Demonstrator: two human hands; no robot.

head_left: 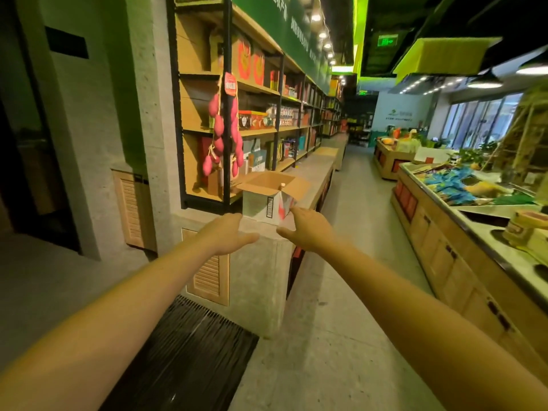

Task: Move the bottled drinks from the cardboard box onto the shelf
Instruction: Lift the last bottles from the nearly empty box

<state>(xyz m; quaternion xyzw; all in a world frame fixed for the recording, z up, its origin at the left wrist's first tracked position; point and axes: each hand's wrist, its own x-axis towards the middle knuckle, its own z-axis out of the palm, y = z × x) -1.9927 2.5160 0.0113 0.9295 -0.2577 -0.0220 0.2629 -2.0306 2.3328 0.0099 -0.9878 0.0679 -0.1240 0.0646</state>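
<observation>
An open cardboard box (pixel 261 203) stands on the grey stone counter (pixel 314 170) at its near end, flaps spread out. One bottle top (pixel 283 185) pokes up inside near the right wall; the rest of the inside is hidden. Behind it rises the wooden shelf unit (pixel 261 132) with a black frame, stocked with jars and boxes. Both my arms are stretched forward. My left hand (pixel 228 235) hovers just in front of the box's lower left corner, fingers apart, holding nothing. My right hand (pixel 305 226) is open beside the box's right front corner, fingertips at or very near the cardboard.
A string of pink sweet-potato decorations (pixel 221 137) hangs on the shelf post left of the box. A dark floor grate (pixel 184 351) lies below my left arm. Across the aisle stands a wooden display counter (pixel 462 253) with packaged goods. The aisle floor (pixel 355 232) runs ahead.
</observation>
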